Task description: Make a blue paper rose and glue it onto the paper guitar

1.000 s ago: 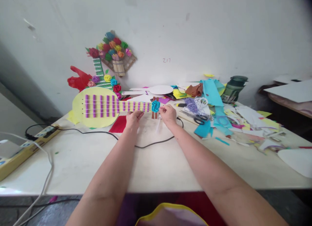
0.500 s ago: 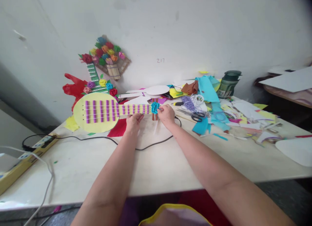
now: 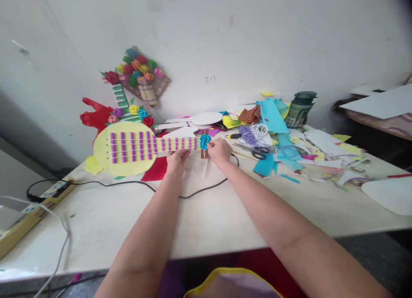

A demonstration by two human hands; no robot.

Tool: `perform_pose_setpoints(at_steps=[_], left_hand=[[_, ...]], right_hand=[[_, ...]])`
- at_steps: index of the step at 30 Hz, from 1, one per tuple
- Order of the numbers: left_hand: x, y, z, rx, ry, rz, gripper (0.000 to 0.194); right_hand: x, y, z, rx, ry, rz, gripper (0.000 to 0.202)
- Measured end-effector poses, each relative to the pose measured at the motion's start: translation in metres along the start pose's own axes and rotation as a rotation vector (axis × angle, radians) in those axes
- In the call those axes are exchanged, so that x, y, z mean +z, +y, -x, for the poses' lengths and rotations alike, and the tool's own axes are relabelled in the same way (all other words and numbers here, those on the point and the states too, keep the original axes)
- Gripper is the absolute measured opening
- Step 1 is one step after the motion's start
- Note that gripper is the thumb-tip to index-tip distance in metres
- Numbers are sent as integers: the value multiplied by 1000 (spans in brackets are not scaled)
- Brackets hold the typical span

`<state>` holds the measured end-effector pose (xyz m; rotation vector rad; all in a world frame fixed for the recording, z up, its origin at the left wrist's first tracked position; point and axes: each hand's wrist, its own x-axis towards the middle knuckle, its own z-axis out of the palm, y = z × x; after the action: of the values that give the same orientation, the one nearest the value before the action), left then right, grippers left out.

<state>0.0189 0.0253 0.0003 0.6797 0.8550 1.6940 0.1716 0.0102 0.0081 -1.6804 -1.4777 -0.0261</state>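
Observation:
A pale yellow craft guitar (image 3: 139, 163) with purple strips and white strings is held up over the table, its round body to the left and its neck pointing right. My left hand (image 3: 176, 159) grips the neck from below, fingers closed at its lower edge. At the head of the neck sits a blue paper flower (image 3: 205, 142), with brown pegs (image 3: 204, 153) sticking out above and below. The fingers of my right hand (image 3: 220, 151) pinch the flower's right side. Part of the neck's back is hidden.
A power strip (image 3: 38, 212) lies at the left edge, and its black cable (image 3: 206, 190) crosses the table. Behind stand a flower-covered green craft (image 3: 119, 96) and a red bag (image 3: 93, 113). Paper scraps (image 3: 322, 143), scissors (image 3: 261, 152), yarn (image 3: 247, 136) and a green bottle (image 3: 301, 109) fill the right.
The view has shifted very slightly. Both hands keep the same hold on the guitar and the flower.

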Motion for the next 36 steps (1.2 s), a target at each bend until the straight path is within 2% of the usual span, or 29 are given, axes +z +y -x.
perform_pose_setpoints(at_steps=[14,21,23,29,36], left_hand=[[1,-1,0,15,2,13,27],[-1,-2,-1,18,5,19,27],[-2,-2,-2,17,-2,20,26],[-2,2,-2,-9,-6,35,26],[-2,5,-1,-60,-32,-8,19]], right_hand=[[0,-4,-1,33,4,69,20],[0,-5,0,20,31,18,16],[-2,-6,0,34,41,-28,17],[2,1,-7,71,38,-245,37],[20,14,-20,221,-168,-724,44]])
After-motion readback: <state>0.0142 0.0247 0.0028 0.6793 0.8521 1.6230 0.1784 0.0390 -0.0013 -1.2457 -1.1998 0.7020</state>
